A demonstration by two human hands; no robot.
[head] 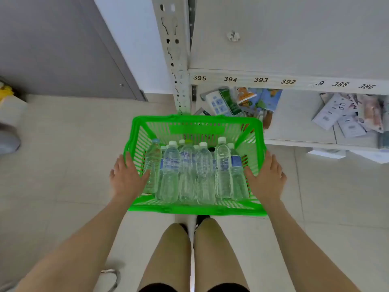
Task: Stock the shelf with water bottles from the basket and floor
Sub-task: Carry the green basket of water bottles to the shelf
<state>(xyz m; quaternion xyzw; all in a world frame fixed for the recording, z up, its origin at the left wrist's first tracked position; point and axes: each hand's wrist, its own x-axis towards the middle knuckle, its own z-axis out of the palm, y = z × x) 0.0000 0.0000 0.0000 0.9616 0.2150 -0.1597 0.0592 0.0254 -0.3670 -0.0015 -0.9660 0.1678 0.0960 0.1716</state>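
— Since the water bottles [189, 171] sit packed side by side in the green basket [195, 210], caps pointing toward the shelving, we handle them as one load rather than one by one.

— And how do we have hold of it?

— One hand to each side. Our left hand [127, 175] clasps the left wall, thumb hooked inside against the outermost bottle and fingers down the outside. Our right hand [267, 178] does the same on the right wall. Both grip the basket and nothing else. We judge the matched grip is there to hold it level, so the bottles don't roll.

— Is it resting on the floor [63, 154]?

— We cannot tell. It is right in front of our legs, its far rim just beside the foot of the slotted upright [179, 60].

— Why this spot?

— The numbered shelf [273, 60] above shows bare board, which we take for the bottles' place. The lower shelf [294, 114] behind the basket carries packets [237, 100] and boxes. We see no bottle up there yet.
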